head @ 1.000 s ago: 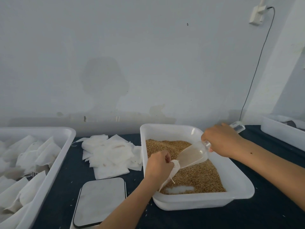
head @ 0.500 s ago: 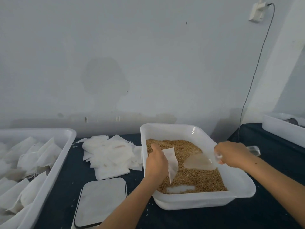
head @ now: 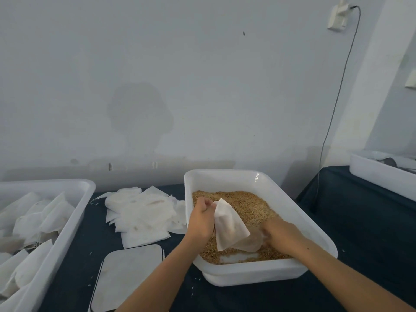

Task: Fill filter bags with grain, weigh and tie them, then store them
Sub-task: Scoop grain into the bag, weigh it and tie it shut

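A white tub (head: 299, 206) in the middle holds brown grain (head: 247, 206). My left hand (head: 201, 219) pinches the top edge of a white filter bag (head: 228, 228), which hangs over the grain. My right hand (head: 280, 233) is low in the tub, gripping the handle of a clear plastic scoop (head: 249, 243). The scoop lies against the grain and its bowl is partly hidden behind the bag. A flat grey scale (head: 128, 278) sits at the front, left of the tub.
A loose pile of empty filter bags (head: 141, 215) lies between the tubs. A large white tub (head: 74, 212) at the left holds several bags. Another white tub (head: 380, 174) stands at the far right. A cable (head: 333, 122) runs down the wall.
My right hand has lowered the scoop from above the bag down into the grain and moved toward the bag. My left hand has raised the bag slightly.
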Motion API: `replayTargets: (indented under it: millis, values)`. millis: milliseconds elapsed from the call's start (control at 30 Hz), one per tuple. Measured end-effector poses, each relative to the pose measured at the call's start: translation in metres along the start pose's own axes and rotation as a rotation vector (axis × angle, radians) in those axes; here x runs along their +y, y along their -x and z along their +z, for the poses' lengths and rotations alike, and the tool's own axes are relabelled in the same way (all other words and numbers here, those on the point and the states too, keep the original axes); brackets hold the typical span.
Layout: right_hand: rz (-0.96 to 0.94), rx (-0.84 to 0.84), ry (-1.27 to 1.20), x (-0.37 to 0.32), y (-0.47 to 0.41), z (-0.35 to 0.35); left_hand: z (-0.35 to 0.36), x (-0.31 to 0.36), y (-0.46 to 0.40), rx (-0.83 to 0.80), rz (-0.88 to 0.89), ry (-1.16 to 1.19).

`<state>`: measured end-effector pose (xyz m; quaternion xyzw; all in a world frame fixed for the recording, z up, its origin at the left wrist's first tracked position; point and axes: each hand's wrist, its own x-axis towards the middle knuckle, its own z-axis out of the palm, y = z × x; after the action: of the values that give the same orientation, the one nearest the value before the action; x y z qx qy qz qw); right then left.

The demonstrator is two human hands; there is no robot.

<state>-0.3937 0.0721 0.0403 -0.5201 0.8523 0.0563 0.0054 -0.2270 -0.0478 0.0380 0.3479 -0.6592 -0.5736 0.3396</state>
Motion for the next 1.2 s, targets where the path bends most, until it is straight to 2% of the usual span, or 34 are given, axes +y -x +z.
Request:
replayTargets:
  millis: [67,167,233,300,400,533,700,800,933,1067,1200]
  values:
    - [-0.02,-0.049,-0.009,-0.005,-0.001,0.001,0.001,0.001,0.001,-0.004,-0.001,0.006]
    - [-0.077,0.001,-0.083,-0.011,-0.002,-0.001,0.0,0.003,0.003,-0.017,0.003,0.016]
    - [-0.117,-0.003,-0.443,-0.015,0.001,-0.009,0.0,0.006,0.004,-0.025,0.01,0.023]
    - [-0.182,-0.076,-0.803,-0.024,0.011,-0.022,-0.002,0.008,0.006,-0.022,0.02,0.046]
    - [-0.223,-0.12,-0.961,-0.037,0.022,-0.033,-0.004,0.009,0.009,0.003,0.034,0.096]
    - [-0.179,-0.112,-1.176,-0.051,0.028,-0.041,-0.01,0.011,0.01,0.031,0.03,0.206]
    - [-0.223,-0.057,-1.289,-0.067,0.031,-0.041,-0.02,0.017,0.012,-0.106,-0.037,0.319]
    - [-0.17,0.03,-1.518,-0.078,0.032,-0.039,-0.033,0.019,0.016,-0.199,-0.07,0.457]
    - [-0.116,0.114,-1.735,-0.102,0.032,-0.037,-0.058,0.014,0.034,-0.238,0.156,0.243]
    - [-0.155,0.135,-1.693,-0.14,0.03,-0.037,-0.085,0.008,0.049,-0.019,0.327,0.066]
    - [-0.167,0.15,-1.645,-0.18,0.024,-0.034,-0.121,-0.002,0.061,0.159,0.358,0.016]
